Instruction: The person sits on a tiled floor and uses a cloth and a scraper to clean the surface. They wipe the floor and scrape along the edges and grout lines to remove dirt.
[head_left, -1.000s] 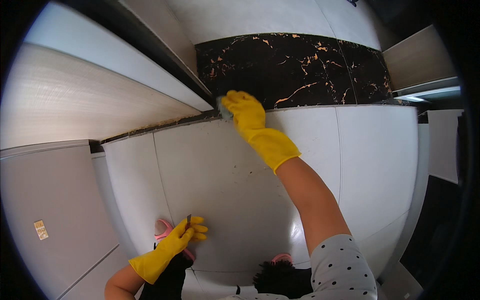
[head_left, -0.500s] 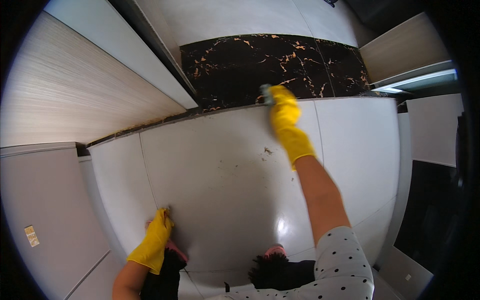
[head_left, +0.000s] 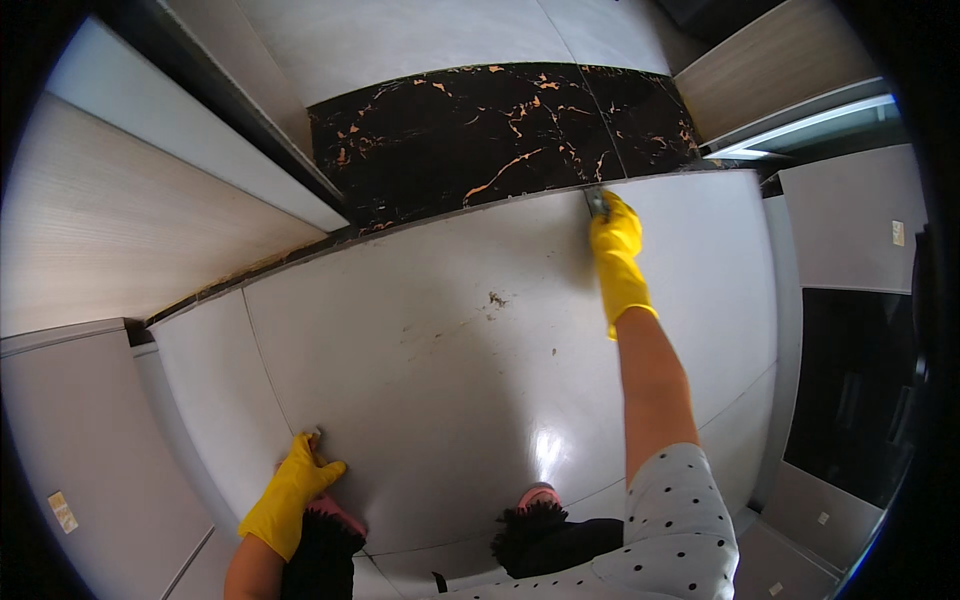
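Stretched far forward, my right hand wears a yellow rubber glove. Its fingers are closed on a small grey flat-ended object, its kind unclear, at the seam where pale floor tile meets a black marble strip. My left hand, gloved in yellow too, is low beside my left foot, its thumb apart from the bent fingers. A small greyish piece shows at those fingertips, too small to name. Between the hands, brownish dirt and faint smears lie on the tile.
Light wood-grain panels stand at the left, with a grey cabinet below. More grey cabinets and a black glossy appliance front line the right. My feet in pink slippers are at the near edge.
My right hand has moved right along the seam with the grey object, off the marble's edge area. My left thumb has spread away from its fingers. The view has shifted slightly.
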